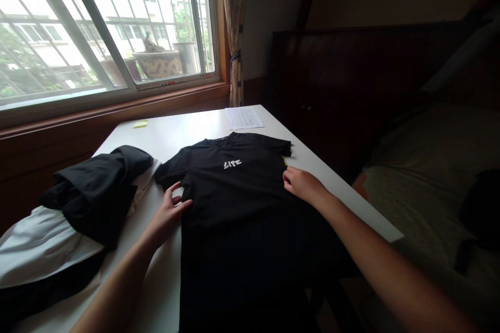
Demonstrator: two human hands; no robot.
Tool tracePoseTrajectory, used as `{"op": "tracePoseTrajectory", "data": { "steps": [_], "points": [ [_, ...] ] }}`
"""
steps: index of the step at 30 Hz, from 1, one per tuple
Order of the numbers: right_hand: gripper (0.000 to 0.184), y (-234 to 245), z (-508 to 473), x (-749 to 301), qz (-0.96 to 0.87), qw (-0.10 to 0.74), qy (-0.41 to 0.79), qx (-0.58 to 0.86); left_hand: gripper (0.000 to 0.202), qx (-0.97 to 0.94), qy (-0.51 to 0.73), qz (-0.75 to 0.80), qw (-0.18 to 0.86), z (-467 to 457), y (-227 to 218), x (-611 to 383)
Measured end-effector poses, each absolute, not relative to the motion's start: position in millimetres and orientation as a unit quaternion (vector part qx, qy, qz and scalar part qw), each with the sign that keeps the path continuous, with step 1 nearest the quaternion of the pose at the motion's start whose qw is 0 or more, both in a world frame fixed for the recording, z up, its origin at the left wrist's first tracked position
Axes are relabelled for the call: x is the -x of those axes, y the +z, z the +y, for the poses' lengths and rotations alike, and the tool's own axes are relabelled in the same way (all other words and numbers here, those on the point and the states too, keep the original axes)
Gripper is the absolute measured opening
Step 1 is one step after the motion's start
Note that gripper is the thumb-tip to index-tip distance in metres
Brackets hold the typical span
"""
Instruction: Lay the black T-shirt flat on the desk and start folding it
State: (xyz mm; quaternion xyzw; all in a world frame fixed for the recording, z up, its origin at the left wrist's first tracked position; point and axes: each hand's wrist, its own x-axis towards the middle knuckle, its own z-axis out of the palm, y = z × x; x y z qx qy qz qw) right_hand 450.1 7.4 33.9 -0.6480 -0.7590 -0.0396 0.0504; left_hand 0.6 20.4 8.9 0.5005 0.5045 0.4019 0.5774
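Note:
A black T-shirt (234,208) lies spread on the white table, its collar toward the window and its lower part reaching toward me into shadow. White lettering (233,164) marks its chest. At the shirt's left side, just below the sleeve, my left hand (169,212) rests with thumb and fingers apart, the thumb touching the cloth. My right hand (302,184) is at the opposite side below the other sleeve, its fingers curled closed on the shirt's edge. The fingertips of that hand are partly hidden.
A heap of black and white clothes (94,197) lies on the left of the white table (175,132). Printed paper (245,117) and a yellow note (140,124) are at the far side. Beyond stand a barred window (117,26) and a tied curtain (235,36).

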Motion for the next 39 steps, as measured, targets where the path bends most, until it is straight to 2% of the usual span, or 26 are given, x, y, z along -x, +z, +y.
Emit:
{"op": "tracePoseTrajectory", "data": {
  "steps": [7,12,16,20,28,36,39],
  "points": [
    [0.008,36.4,5.3,-464.9,-0.753,0.107,-0.036,0.648,0.094,-0.471,0.407,0.524,0.581,16.6,22.0,-2.6],
    [0.006,38.6,7.8,-478.5,-0.738,0.116,-0.049,0.663,0.089,-0.519,0.396,0.553,0.518,18.2,16.1,3.3],
    [0.005,34.2,12.6,-482.3,-0.733,0.081,-0.035,0.675,0.081,-0.555,0.375,0.571,0.474,18.6,13.6,6.4],
    [0.006,29.1,15.6,-486.4,-0.727,0.054,-0.01,0.685,0.075,-0.611,0.34,0.6,0.389,18.7,11.9,8.5],
    [0.014,36.5,13.7,-499.2,-0.721,0.114,-0.005,0.683,0.057,-0.657,0.332,0.618,0.275,19.0,10.9,10.1],
    [0.009,42.3,26.0,-485.7,-0.726,0.019,0.005,0.688,0.047,-0.708,0.315,0.591,0.222,22.7,2.7,18.4],
    [0.007,44.5,29.1,-491.7,-0.721,0.013,0.011,0.693,0.045,-0.716,0.31,0.593,0.199,24.3,-0.9,20.5]
  ]
}}
